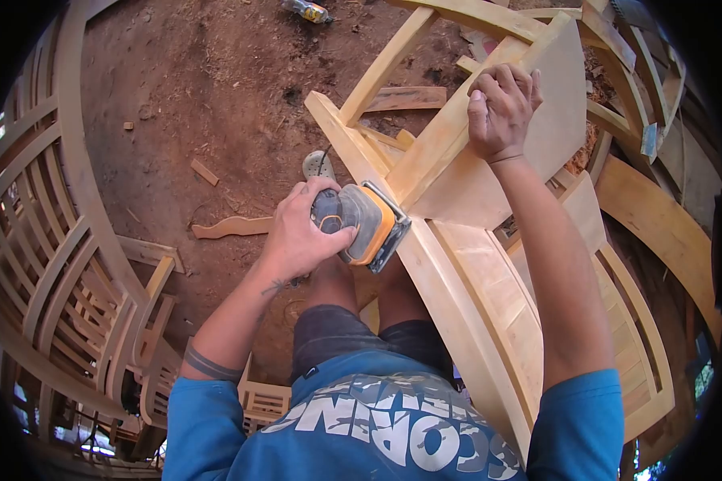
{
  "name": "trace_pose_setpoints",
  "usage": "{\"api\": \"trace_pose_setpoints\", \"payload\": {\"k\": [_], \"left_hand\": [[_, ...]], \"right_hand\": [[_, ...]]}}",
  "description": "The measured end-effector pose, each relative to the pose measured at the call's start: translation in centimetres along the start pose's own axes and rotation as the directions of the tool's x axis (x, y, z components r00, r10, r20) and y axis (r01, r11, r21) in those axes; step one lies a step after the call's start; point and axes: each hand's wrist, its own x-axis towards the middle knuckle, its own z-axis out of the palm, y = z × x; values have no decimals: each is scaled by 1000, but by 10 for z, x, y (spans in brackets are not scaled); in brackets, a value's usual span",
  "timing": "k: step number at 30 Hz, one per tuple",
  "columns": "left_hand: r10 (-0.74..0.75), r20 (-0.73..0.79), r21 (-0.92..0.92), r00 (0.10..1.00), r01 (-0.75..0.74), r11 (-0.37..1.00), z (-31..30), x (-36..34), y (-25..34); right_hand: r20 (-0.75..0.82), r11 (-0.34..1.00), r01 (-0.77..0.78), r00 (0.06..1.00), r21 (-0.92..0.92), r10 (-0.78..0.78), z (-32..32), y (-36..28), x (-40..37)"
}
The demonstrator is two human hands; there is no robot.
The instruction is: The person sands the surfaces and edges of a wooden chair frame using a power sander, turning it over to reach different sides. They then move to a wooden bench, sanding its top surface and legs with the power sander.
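My left hand (305,228) is wrapped around an orange and grey power sander (361,220). The sander is tilted on its side, its flat pad against the edge of a long wooden leg of the chair (449,301). My right hand (505,108), fingers curled, grips the rail beside the chair's seat panel (557,120). Pale, unpainted wood makes up the chair, which lies tipped over in front of my body. A thin dark cord shows near the sander, above a clog (318,164) on my foot.
Slatted wooden chair frames (72,264) stand along the left. More curved wooden parts (658,228) are piled at the right. On the dirt floor (208,96) lie a shaped wood offcut (231,228), small scraps and a plastic bottle (306,10).
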Motion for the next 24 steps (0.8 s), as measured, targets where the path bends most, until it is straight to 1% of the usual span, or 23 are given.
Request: {"api": "trace_pose_setpoints", "payload": {"k": [3, 4, 7, 8, 11, 15, 16, 19, 20, 23, 24], "left_hand": [[-53, -50, 4, 997, 53, 999, 3, 24, -15], [-96, -48, -21, 994, 95, 995, 0, 35, -20], [-146, -30, -5, 989, 146, 989, -6, 50, -29], [-166, -4, -59, 986, 166, 984, -5, 46, -28], [-50, -6, -30, 999, 50, 998, -1, 17, -18], [21, 90, -19, 996, -19, 1000, -1, -21, 26], [9, 106, -87, 994, 0, 996, 0, -22, 31], [33, 6, -35, 999, -33, 999, 0, 0, 13], [-36, 29, -50, 999, 37, 998, -2, 12, 2], [-116, 51, -100, 992, 120, 988, -4, 29, -33], [-135, 64, -108, 989, 142, 984, -5, 25, -27]], "right_hand": [[6, 1000, 0, 1000, -4, 0, 0, 0, -1], [6, 1000, 1, 1000, -7, -1, 0, 1, 0], [10, 1000, 10, 1000, -22, -10, 0, 1, 0], [11, 1000, 10, 1000, -22, -10, 0, 2, 0], [9, 1000, 3, 1000, -17, -3, 0, 1, -1], [0, 1000, -3, 1000, -7, 3, -1, 0, 0], [-1, 1000, -4, 1000, -4, 4, 0, -1, 0], [11, 1000, 6, 1000, -20, -6, -1, 0, -1], [7, 1000, 6, 1000, -16, -6, -1, 1, -1], [-5, 1000, 4, 1000, -7, -4, 0, 0, -1], [-6, 1000, 2, 1000, -6, -2, 0, 0, 0]]}}
